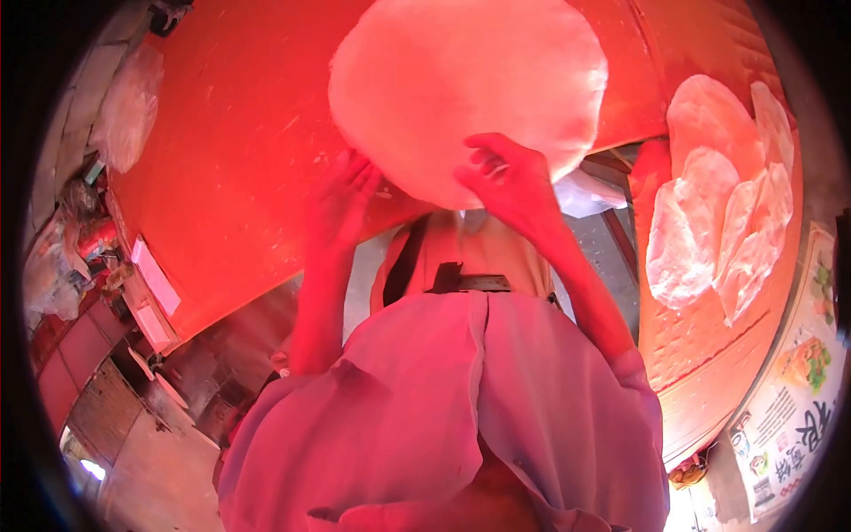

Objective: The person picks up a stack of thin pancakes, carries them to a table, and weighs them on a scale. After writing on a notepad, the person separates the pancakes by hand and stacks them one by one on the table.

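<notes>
A large round flat sheet [470, 89], pale and smooth like a thin flatbread or dough, spreads across the top middle, over the orange-red tabletop [239, 160]. Just below its lower left edge is my left hand [344, 195], fingers extended upward and holding nothing that shows. My right hand [510, 177] overlaps the sheet's lower edge in this view. Its thumb and forefinger are curved with a gap between them, and the other fingers are partly hidden behind.
Several thin, pale, wrinkled sheets [700, 222] lie on the orange surface [709, 355] to the right. A clear plastic bag [131, 111] hangs over the left edge. Cluttered bags [58, 266] sit farther left. A printed poster [784, 417] with food pictures is at the lower right.
</notes>
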The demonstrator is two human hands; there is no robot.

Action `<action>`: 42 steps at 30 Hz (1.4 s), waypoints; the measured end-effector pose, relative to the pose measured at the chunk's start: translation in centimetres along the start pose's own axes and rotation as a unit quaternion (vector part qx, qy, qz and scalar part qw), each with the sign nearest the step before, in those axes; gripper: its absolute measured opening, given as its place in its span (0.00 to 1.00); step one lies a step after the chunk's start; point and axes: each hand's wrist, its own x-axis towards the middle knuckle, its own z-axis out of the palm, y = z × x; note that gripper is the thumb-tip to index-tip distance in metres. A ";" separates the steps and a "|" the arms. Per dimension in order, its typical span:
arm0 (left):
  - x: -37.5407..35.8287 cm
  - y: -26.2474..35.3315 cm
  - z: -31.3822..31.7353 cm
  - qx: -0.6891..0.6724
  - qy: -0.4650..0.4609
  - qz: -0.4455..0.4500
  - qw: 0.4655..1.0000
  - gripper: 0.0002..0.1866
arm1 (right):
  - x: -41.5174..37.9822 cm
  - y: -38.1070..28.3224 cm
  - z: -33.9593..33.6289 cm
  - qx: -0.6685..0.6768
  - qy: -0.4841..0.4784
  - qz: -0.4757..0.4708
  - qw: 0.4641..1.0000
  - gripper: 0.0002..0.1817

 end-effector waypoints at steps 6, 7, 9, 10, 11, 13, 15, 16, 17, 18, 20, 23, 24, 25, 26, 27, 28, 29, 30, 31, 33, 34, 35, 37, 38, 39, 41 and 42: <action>1.7 0.1 4.0 0.103 -0.083 -0.009 0.991 0.18 | 2.9 -0.8 3.6 -0.012 -0.038 -0.025 0.999 0.25; 1.9 0.0 4.0 0.147 -0.066 0.005 0.987 0.18 | 3.2 -0.6 3.3 0.009 -0.059 -0.014 0.998 0.25; 2.3 -0.3 4.3 0.231 -0.032 0.034 0.972 0.19 | 3.7 -0.1 2.5 0.049 -0.101 0.007 0.994 0.24; 2.2 -0.4 4.7 0.245 -0.031 0.042 0.968 0.19 | 3.8 -0.2 2.2 0.058 -0.106 0.011 0.993 0.23; 2.1 -0.4 5.2 0.259 -0.028 0.049 0.964 0.19 | 3.8 -0.4 2.0 0.068 -0.112 0.016 0.991 0.22; 2.3 -0.8 5.4 0.267 -0.024 0.062 0.961 0.20 | 4.1 -0.1 2.1 0.096 -0.116 0.018 0.988 0.21; 3.2 -1.6 4.6 0.256 -0.018 0.075 0.964 0.22 | 4.6 1.0 2.6 0.131 -0.115 0.011 0.985 0.20; 3.4 -1.6 4.4 0.234 -0.018 0.071 0.969 0.23 | 4.7 1.2 2.4 0.130 -0.098 0.031 0.986 0.20; 3.5 -1.5 4.1 0.212 -0.017 0.067 0.975 0.24 | 4.8 1.1 2.1 0.130 -0.081 0.051 0.987 0.20; 3.6 -1.5 4.0 0.192 -0.017 0.063 0.979 0.25 | 4.9 0.7 1.9 0.129 -0.063 0.070 0.987 0.20; 4.0 -1.8 3.8 0.185 -0.018 0.054 0.981 0.26 | 4.6 -0.8 1.9 0.084 -0.084 0.010 0.993 0.20; 4.0 -1.8 5.2 0.196 -0.026 0.060 0.978 0.26 | 4.6 -2.2 1.6 0.006 -0.108 -0.055 0.993 0.21; 3.9 -1.7 5.8 0.204 -0.028 0.065 0.976 0.26 | 4.7 -2.3 1.6 -0.021 -0.116 -0.073 0.990 0.22; 3.9 -1.9 5.9 0.217 -0.032 0.076 0.973 0.26 | 5.1 -1.8 1.1 0.021 -0.122 -0.045 0.991 0.22; 3.9 -2.0 6.0 0.230 -0.035 0.087 0.969 0.26 | 5.7 -0.8 0.3 0.062 -0.129 -0.016 0.990 0.22; 3.9 -2.1 6.1 0.243 -0.038 0.098 0.964 0.26 | 6.0 -0.4 -0.2 0.103 -0.135 0.013 0.985 0.23; 4.0 -2.3 5.9 0.241 -0.039 0.102 0.964 0.26 | 6.0 -0.2 -0.3 0.100 -0.139 0.012 0.985 0.23; 4.1 -2.4 5.5 0.239 -0.040 0.106 0.964 0.26 | 6.0 -0.2 -0.4 0.096 -0.142 0.011 0.985 0.23; 4.1 -2.5 5.6 0.237 -0.042 0.110 0.964 0.26 | 6.0 -0.2 -0.5 0.092 -0.144 0.010 0.985 0.23; 4.0 -2.5 5.7 0.232 -0.035 0.098 0.967 0.25 | 6.1 0.0 -0.5 0.115 -0.157 0.022 0.981 0.23; 3.5 -2.4 6.0 0.223 -0.023 0.075 0.972 0.23 | 6.3 0.5 -0.1 0.160 -0.184 0.044 0.969 0.22; 3.6 -2.4 5.6 0.285 0.018 0.089 0.954 0.23 | 6.3 0.9 0.7 0.117 -0.125 0.020 0.985 0.19; 3.8 -2.7 4.9 0.335 0.048 0.094 0.936 0.23 | 6.3 1.4 1.9 0.070 -0.061 -0.001 0.996 0.16; 3.4 -2.6 4.0 0.363 0.061 0.096 0.925 0.24 | 5.7 1.7 2.9 -0.017 0.013 -0.052 0.998 0.13; 3.3 -2.8 3.7 0.348 0.051 0.093 0.931 0.24 | 5.4 1.3 3.7 -0.060 0.020 -0.084 0.994 0.13; 3.4 -2.8 3.4 0.328 0.041 0.089 0.940 0.24 | 5.3 0.8 4.7 -0.104 0.024 -0.114 0.988 0.12; 3.7 -2.8 3.1 0.288 0.027 0.076 0.954 0.25 | 6.1 0.9 4.1 -0.185 0.021 -0.176 0.967 0.13; 3.8 -2.7 2.9 0.270 0.022 0.068 0.960 0.25 | 6.5 1.0 2.0 -0.137 0.035 -0.140 0.980 0.12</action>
